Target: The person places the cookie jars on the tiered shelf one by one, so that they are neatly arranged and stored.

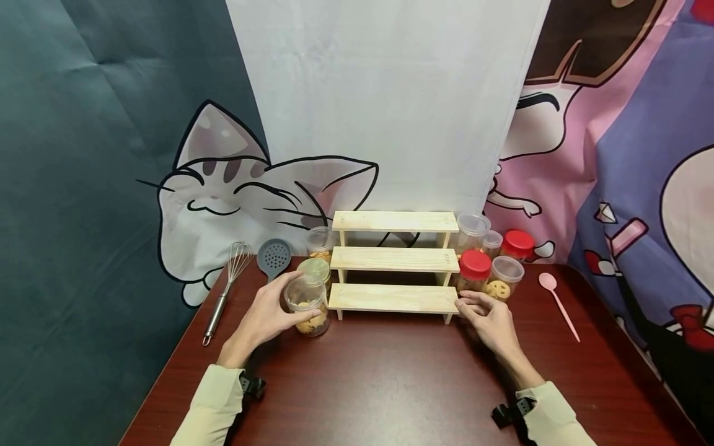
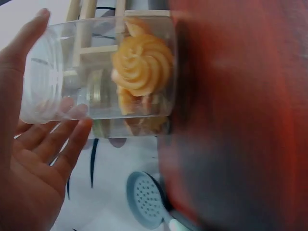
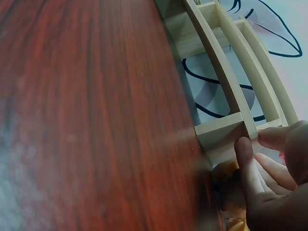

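Observation:
On the left, my left hand (image 1: 273, 311) holds a clear plastic jar (image 2: 98, 67) of swirled cookies (image 2: 143, 65), thumb on one side and fingers on the other. The jar stands upright in front of another cookie jar with a yellowish lid (image 1: 315, 269), left of the three-step wooden shelf (image 1: 395, 297). At the right end of the lowest step, my right hand (image 1: 491, 321) pinches the plank's corner with thumb (image 3: 244, 151) and index finger. The other fingers of that hand lie beside the shelf's end, close to the right-hand jars.
A whisk (image 1: 225, 294) and a grey slotted skimmer (image 1: 274, 257) lie at left. Several jars, including a red-lidded one (image 1: 475, 265) and a clear-lidded one (image 1: 506, 272), crowd the shelf's right. A pink spoon (image 1: 558, 303) lies farther right. A printed curtain (image 1: 390, 111) hangs behind the table.

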### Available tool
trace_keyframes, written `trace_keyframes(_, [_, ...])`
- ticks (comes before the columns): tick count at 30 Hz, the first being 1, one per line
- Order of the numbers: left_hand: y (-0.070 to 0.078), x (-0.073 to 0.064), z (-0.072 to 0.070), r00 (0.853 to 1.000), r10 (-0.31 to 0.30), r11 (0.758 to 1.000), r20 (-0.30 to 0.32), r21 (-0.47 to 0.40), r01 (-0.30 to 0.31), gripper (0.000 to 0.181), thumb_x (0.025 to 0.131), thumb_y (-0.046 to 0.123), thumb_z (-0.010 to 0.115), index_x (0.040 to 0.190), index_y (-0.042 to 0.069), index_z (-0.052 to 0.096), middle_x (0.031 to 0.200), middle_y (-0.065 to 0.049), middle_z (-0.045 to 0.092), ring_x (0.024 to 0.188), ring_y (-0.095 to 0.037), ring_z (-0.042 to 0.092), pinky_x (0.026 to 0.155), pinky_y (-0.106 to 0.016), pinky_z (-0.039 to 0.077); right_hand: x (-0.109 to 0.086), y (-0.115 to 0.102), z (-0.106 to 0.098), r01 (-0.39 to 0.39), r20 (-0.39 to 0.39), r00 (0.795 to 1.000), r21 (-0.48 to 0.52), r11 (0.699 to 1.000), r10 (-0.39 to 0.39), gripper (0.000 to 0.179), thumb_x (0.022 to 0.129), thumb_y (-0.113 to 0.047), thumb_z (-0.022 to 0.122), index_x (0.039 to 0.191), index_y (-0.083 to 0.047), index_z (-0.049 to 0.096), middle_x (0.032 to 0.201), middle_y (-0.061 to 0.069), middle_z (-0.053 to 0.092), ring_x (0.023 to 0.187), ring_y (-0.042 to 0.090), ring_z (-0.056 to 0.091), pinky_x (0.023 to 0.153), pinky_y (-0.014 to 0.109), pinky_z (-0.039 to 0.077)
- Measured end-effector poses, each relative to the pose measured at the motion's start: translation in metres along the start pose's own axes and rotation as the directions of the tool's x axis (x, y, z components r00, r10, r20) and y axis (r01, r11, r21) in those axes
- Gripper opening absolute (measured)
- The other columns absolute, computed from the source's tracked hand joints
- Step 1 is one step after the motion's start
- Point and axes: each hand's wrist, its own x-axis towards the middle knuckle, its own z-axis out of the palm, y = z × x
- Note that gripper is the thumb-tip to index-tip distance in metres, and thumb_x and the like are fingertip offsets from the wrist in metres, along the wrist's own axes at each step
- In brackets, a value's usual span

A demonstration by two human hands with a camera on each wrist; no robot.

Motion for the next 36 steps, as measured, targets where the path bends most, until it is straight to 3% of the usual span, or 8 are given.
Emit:
trace_keyframes(3, [0.007, 0.007, -0.004, 0.999, 0.014, 1.0, -0.047, -0.02, -0.015, 0.092, 0.077, 0.058, 0.096, 0.152, 0.02, 0.061, 0.143, 0.003, 0.07, 0.126, -0.018, 0.068, 0.101, -0.047, 0.059, 0.001, 0.003, 0.0, -0.055, 0.026, 0.998, 0.099, 0.994, 0.052, 0.043, 0.102, -0.025, 0.079, 0.135, 0.003, 0.072, 0.118, 0.026, 0.079, 0.09, -0.005, 0.075, 0.081, 0.017, 0.063])
trace_keyframes(6, [0.017, 0.018, -0.008, 0.994, 0.056, 0.998, -0.093, -0.029, -0.058, 0.092, 0.076, 0.054, 0.098, 0.154, 0.024, 0.06, 0.142, 0.003, 0.07, 0.127, -0.019, 0.068, 0.101, -0.048, 0.059, 0.002, 0.006, -0.001, -0.089, 0.044, 0.996, 0.175, 0.981, 0.082, 0.045, 0.102, -0.021, 0.078, 0.136, 0.007, 0.07, 0.114, 0.018, 0.081, 0.088, -0.001, 0.076, 0.081, 0.024, 0.065])
trace_keyframes(9, [0.029, 0.032, -0.01, 0.987, 0.096, 0.994, -0.128, -0.043, -0.103, 0.091, 0.076, 0.05, 0.099, 0.154, 0.028, 0.059, 0.141, 0.003, 0.07, 0.129, -0.021, 0.067, 0.102, -0.048, 0.058, 0.002, 0.008, -0.002, -0.096, 0.055, 0.995, 0.202, 0.975, 0.086, 0.046, 0.103, -0.019, 0.077, 0.138, 0.009, 0.067, 0.109, 0.007, 0.082, 0.088, 0.0, 0.077, 0.082, 0.025, 0.066])
trace_keyframes(13, [0.048, 0.049, -0.007, 0.977, 0.135, 0.986, -0.165, -0.076, -0.15, 0.09, 0.077, 0.046, 0.099, 0.155, 0.032, 0.058, 0.146, 0.003, 0.067, 0.133, -0.022, 0.064, 0.107, -0.05, 0.054, 0.001, 0.007, -0.003, -0.093, 0.062, 0.995, 0.221, 0.971, 0.082, 0.046, 0.104, -0.016, 0.075, 0.14, 0.011, 0.066, 0.109, 0.007, 0.082, 0.088, 0.0, 0.077, 0.082, 0.026, 0.066])
trace_keyframes(20, [0.088, 0.082, 0.015, 0.964, 0.169, 0.96, -0.208, -0.189, -0.209, 0.091, 0.077, 0.044, 0.099, 0.156, 0.029, 0.056, 0.15, 0.002, 0.065, 0.135, -0.019, 0.063, 0.111, -0.05, 0.052, 0.0, 0.004, -0.003, -0.1, 0.052, 0.995, 0.237, 0.966, 0.091, 0.043, 0.104, -0.014, 0.075, 0.139, 0.011, 0.067, 0.117, 0.021, 0.08, 0.089, 0.001, 0.077, 0.083, 0.027, 0.066])
trace_keyframes(26, [0.121, 0.115, 0.037, 0.95, 0.178, 0.92, -0.258, -0.298, -0.254, 0.093, 0.08, 0.041, 0.098, 0.159, 0.027, 0.052, 0.148, 0.0, 0.066, 0.134, -0.018, 0.062, 0.109, -0.047, 0.056, 0.001, 0.003, -0.001, -0.106, 0.058, 0.994, 0.241, 0.965, 0.095, 0.044, 0.104, -0.014, 0.076, 0.14, 0.01, 0.067, 0.117, 0.019, 0.08, 0.091, 0.0, 0.076, 0.083, 0.025, 0.066])
trace_keyframes(30, [0.139, 0.137, 0.051, 0.941, 0.142, 0.904, -0.308, -0.346, -0.249, 0.094, 0.082, 0.041, 0.097, 0.161, 0.024, 0.05, 0.152, -0.003, 0.064, 0.137, -0.019, 0.06, 0.113, -0.048, 0.052, 0.0, 0.002, 0.002, -0.109, 0.057, 0.993, 0.238, 0.965, 0.099, 0.043, 0.103, -0.014, 0.076, 0.139, 0.009, 0.068, 0.118, 0.02, 0.08, 0.091, 0.0, 0.076, 0.083, 0.024, 0.066])
trace_keyframes(36, [0.16, 0.166, 0.075, 0.94, 0.073, 0.87, -0.334, -0.44, -0.224, 0.097, 0.083, 0.039, 0.097, 0.163, 0.021, 0.045, 0.161, -0.004, 0.056, 0.144, -0.022, 0.055, 0.12, -0.051, 0.047, 0.0, 0.003, 0.005, -0.113, 0.063, 0.993, 0.224, 0.968, 0.101, 0.042, 0.104, -0.016, 0.076, 0.139, 0.006, 0.069, 0.12, 0.025, 0.079, 0.091, 0.001, 0.076, 0.083, 0.024, 0.065])
